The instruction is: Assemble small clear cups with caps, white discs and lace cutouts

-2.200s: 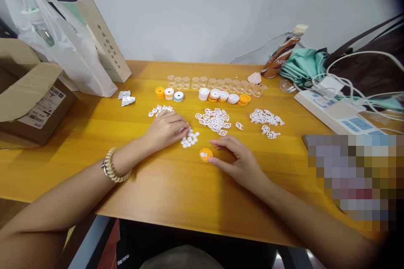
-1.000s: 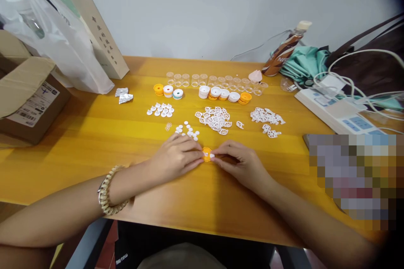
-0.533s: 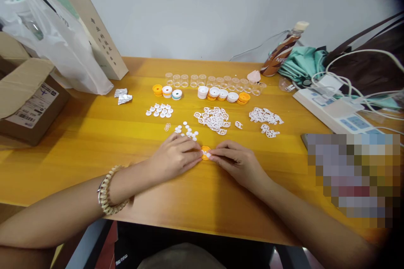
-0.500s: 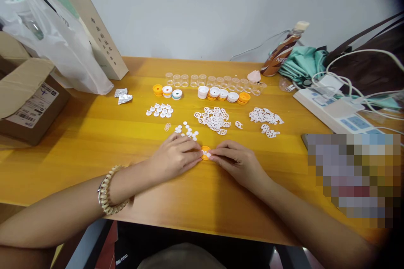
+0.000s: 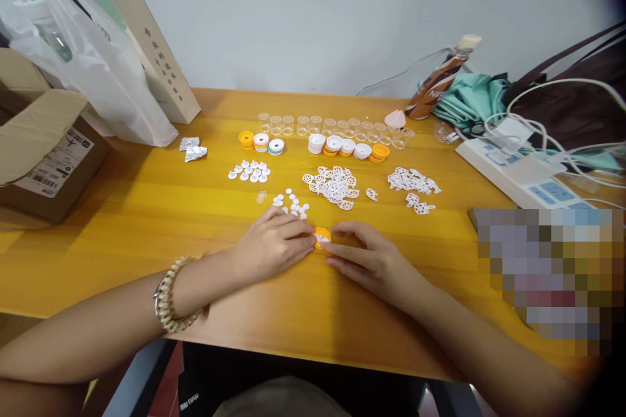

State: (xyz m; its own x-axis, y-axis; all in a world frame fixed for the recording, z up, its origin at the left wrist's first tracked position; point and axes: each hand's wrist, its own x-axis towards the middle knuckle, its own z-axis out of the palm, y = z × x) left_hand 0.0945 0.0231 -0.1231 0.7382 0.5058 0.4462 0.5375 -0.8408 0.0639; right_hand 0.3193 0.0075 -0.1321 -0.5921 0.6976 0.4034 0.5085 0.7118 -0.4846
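Note:
A small orange cap (image 5: 322, 236) lies on the wooden table (image 5: 147, 221) between my two hands, with a white piece inside it. My left hand (image 5: 274, 244) has its fingers curled and its fingertips pinch the cap's left side. From the right, the fingertips of my right hand (image 5: 368, 259) touch the cap, with the other fingers stretched flat on the table. Just behind my left hand lie small white discs (image 5: 292, 203).
Farther back are white lattice pieces (image 5: 333, 186), more white parts (image 5: 413, 184), white pins (image 5: 249, 171), orange and white caps (image 5: 342, 147) and clear cups (image 5: 332, 126). A cardboard box (image 5: 44, 150) and plastic bag (image 5: 92, 71) stand left; a power strip (image 5: 518, 172) and bottle (image 5: 437, 81) right.
My left hand came from the white discs to the orange cap and closed on it. My right hand's fingers have now spread flatter beside the cap.

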